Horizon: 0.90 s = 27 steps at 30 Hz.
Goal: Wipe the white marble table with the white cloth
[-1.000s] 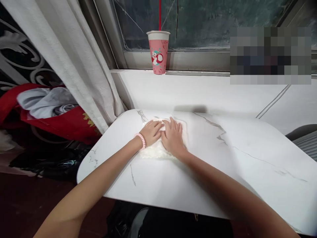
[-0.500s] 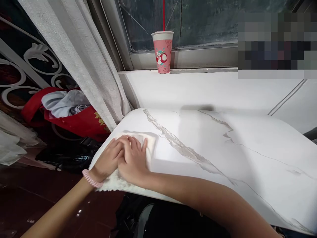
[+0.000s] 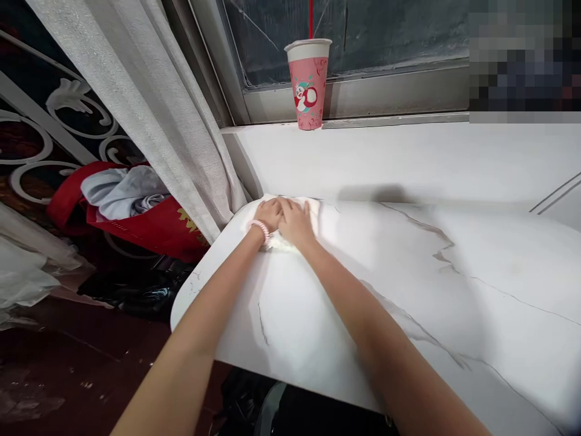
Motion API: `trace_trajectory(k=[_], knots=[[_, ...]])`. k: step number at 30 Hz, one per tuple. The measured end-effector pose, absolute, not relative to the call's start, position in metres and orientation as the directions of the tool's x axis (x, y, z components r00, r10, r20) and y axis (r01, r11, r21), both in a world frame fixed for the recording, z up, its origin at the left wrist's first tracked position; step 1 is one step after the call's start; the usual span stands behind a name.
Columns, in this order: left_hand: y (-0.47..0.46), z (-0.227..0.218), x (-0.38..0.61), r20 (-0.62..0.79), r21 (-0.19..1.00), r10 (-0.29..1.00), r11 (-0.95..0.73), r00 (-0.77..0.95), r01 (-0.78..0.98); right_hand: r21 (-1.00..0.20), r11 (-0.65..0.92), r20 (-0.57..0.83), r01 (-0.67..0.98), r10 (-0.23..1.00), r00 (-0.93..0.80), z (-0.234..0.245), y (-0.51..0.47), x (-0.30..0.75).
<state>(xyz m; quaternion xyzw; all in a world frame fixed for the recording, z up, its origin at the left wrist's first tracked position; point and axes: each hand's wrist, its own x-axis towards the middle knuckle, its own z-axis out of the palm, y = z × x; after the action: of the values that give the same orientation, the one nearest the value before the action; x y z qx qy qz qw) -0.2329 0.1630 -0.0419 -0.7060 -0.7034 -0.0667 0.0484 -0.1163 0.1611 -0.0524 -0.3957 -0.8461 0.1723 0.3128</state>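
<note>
A white cloth (image 3: 314, 209) is spread at the far left corner of a white marble-patterned table (image 3: 313, 333), close to the wall. My left hand (image 3: 269, 214) lies on it, palm down, a pink coiled band round the wrist. Right beside it and touching it, my right hand (image 3: 296, 223) also presses flat on the cloth with its fingers stretched forward. Both arms reach straight out over the table. Parts of the cloth are hidden under the hands.
On the sill above stands a pink paper cup (image 3: 309, 91) with a red straw. A pale curtain (image 3: 181, 121) hangs at the left, near a red bag (image 3: 149, 227) stuffed with light fabric. Black plastic (image 3: 136, 287) lies beneath the bag.
Both hands and the cloth have slid away from me and to the right, from the table's near left edge to its far left corner. My arms are now stretched out further.
</note>
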Motion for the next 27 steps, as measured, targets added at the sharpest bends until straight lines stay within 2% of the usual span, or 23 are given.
trace_trajectory(k=[8, 13, 18, 22, 27], knots=[[0.196, -0.046, -0.192, 0.188, 0.070, 0.982, -0.002, -0.011, 0.998, -0.533, 0.538, 0.445, 0.653, 0.835, -0.324, -0.054, 0.192, -0.078], [0.172, -0.050, -0.181, 0.186, 0.019, 0.982, 0.022, -0.025, 1.000, -0.432, 0.594, 0.459, 0.679, 0.793, -0.401, -0.055, 0.172, -0.069], [0.124, -0.046, -0.159, 0.181, -0.018, 0.983, 0.035, -0.032, 0.999, -0.402, 0.625, 0.432, 0.670, 0.774, -0.463, -0.053, 0.134, -0.046], [0.074, -0.033, -0.141, 0.078, -0.126, 0.997, -0.004, 0.014, 0.992, -0.386, 0.668, 0.403, 0.637, 0.743, -0.535, -0.052, 0.087, -0.022], [0.006, -0.018, -0.111, -0.150, -0.288, 0.987, -0.098, 0.057, 0.952, -0.437, 0.721, 0.396, 0.538, 0.691, -0.604, -0.049, 0.018, 0.016]])
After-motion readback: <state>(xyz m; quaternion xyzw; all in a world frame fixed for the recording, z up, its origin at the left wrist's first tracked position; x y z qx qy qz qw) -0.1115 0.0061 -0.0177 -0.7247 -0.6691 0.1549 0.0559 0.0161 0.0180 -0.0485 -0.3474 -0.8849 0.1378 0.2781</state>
